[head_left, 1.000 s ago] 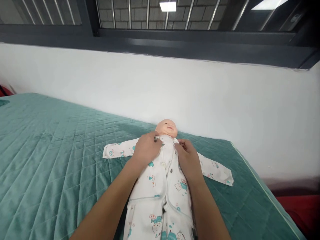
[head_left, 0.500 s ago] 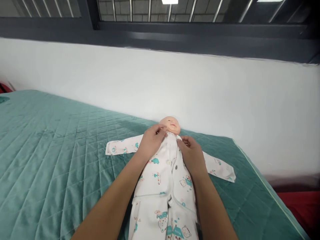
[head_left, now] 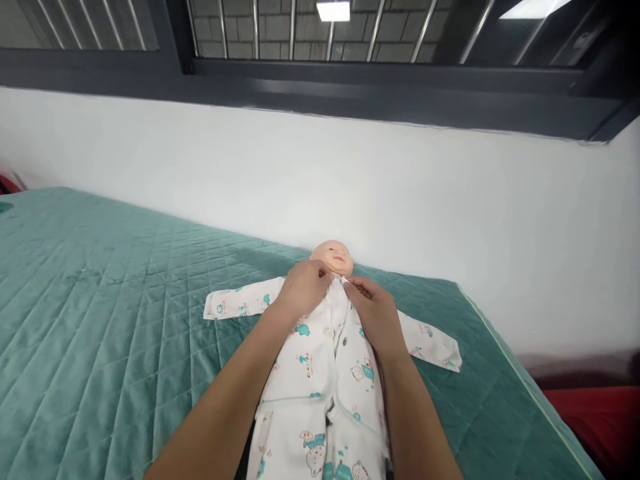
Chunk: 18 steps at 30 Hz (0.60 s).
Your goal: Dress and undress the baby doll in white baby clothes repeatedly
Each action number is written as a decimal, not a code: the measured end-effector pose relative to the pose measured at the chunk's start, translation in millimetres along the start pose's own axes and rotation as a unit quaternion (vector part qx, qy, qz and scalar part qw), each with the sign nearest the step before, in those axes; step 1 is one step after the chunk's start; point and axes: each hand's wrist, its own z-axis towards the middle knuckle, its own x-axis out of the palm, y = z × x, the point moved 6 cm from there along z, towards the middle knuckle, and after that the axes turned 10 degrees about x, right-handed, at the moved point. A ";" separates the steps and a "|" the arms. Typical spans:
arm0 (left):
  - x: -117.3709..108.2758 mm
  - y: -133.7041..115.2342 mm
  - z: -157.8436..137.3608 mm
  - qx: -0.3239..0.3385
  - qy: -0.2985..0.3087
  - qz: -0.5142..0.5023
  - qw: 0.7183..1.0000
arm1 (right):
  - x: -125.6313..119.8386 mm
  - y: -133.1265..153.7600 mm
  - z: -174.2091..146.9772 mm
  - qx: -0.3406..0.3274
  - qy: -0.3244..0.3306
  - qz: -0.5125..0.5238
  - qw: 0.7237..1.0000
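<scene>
A baby doll (head_left: 334, 256) lies on its back with its head toward the wall, dressed in a white printed jacket (head_left: 300, 360) and matching trousers (head_left: 290, 443). My left hand (head_left: 306, 285) pinches the jacket's collar edge just under the doll's chin. On the other side of the neck opening, my right hand (head_left: 374, 308) has its fingers closed on the opposite collar edge. A button (head_left: 329, 333) shows lower on the front, where the two panels meet. Both sleeves stretch out sideways, flat on the bed. My fingertips partly hide the collar.
Green quilted bedding (head_left: 125, 320) spreads under the doll, its piped edge (head_left: 520, 373) running down at the right. Behind stands a white wall (head_left: 320, 173) below a dark window frame (head_left: 350, 90) with metal bars. Something red (head_left: 595, 417) is at the lower right.
My two hands have drawn closer together at the collar, and the left fingers have come down from beside the doll's face onto the fabric. The view has shifted slightly.
</scene>
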 end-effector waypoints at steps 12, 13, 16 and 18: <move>-2.4 -11.0 -9.9 -0.022 -0.071 -0.120 0.990 | 1.2 1.1 -0.4 -0.020 0.017 0.111 0.993; -2.3 -9.7 -11.6 -0.018 -0.068 -0.130 0.989 | 2.7 3.7 -2.1 -0.030 0.012 0.112 0.993; -3.6 -7.5 -14.5 -0.020 -0.063 -0.141 0.988 | 6.8 9.8 -6.2 -0.048 0.003 0.081 0.996; -4.3 -7.3 -15.5 -0.027 -0.059 -0.141 0.988 | 9.1 10.5 -6.6 -0.043 0.008 0.060 0.997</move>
